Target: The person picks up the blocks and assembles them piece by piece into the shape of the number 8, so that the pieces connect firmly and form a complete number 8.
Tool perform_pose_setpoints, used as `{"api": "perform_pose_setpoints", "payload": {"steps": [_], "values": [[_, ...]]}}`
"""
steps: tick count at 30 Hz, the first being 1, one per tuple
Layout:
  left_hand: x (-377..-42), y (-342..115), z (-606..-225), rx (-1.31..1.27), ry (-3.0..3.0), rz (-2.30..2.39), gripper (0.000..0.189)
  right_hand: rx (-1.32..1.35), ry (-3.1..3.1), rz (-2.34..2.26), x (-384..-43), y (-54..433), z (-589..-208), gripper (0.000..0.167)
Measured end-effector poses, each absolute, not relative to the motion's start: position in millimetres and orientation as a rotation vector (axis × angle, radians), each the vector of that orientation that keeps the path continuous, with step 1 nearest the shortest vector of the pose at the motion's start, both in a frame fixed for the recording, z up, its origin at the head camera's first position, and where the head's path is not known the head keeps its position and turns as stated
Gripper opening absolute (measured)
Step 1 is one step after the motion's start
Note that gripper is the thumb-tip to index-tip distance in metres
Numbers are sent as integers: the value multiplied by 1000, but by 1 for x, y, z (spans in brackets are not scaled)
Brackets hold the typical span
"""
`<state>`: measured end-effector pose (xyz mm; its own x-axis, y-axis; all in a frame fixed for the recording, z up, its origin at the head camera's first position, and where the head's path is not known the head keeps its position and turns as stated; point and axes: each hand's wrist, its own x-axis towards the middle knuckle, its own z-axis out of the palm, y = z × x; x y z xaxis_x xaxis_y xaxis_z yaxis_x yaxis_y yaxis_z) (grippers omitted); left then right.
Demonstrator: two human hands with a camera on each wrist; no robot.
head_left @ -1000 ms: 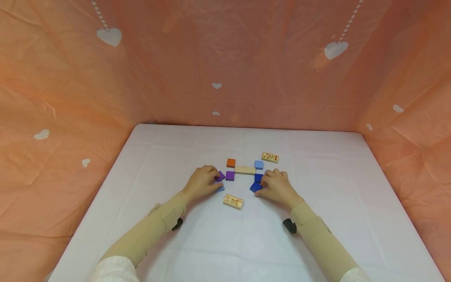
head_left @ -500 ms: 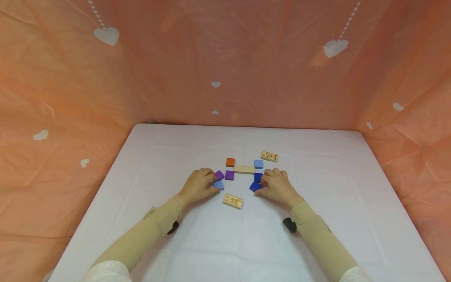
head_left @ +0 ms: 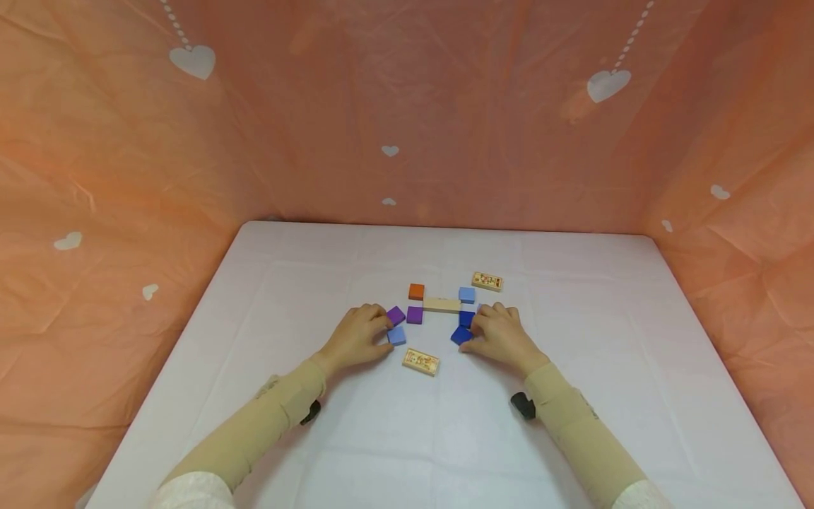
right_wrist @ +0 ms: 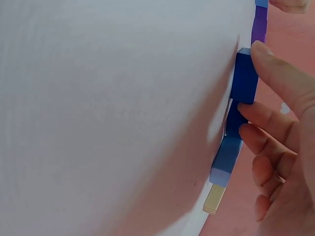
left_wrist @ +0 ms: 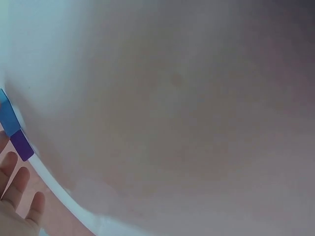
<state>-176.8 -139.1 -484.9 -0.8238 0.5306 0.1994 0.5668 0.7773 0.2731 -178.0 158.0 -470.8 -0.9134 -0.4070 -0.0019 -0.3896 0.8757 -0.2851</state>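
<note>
In the head view my left hand (head_left: pixel 358 336) lies beside a tilted purple block (head_left: pixel 396 315) and a light blue block (head_left: pixel 397 336), its fingertips right at their left sides. The left wrist view has its fingers (left_wrist: pixel 18 184) extended below the same light blue block (left_wrist: pixel 8 117). My right hand (head_left: pixel 504 339) pinches a turned dark blue block (right_wrist: pixel 244 76) between thumb and index finger. Another dark blue block (head_left: pixel 467 319) sits just behind it, near the fingertips. A further light blue block (head_left: pixel 480 307) is mostly hidden behind the right hand.
A pale wooden plank (head_left: pixel 441 305) lies between an orange block (head_left: pixel 416 291) and a second purple block (head_left: pixel 415 315) on its left and a light blue block (head_left: pixel 467 295) on its right. Two printed wooden tiles lie apart, one at the back (head_left: pixel 487 281), one nearer (head_left: pixel 421 361).
My left hand has drawn back slightly to the left, uncovering more of the purple and light blue blocks. The right hand stays in place at the dark blue block.
</note>
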Motion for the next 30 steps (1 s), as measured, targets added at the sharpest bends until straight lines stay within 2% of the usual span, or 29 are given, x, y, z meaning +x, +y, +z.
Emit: {"api": "perform_pose_setpoints", "payload": {"steps": [30], "values": [[-181,-109,-483,-923,-2869,-414,33,-642,2980,-446,-177,159,-471,38]]}}
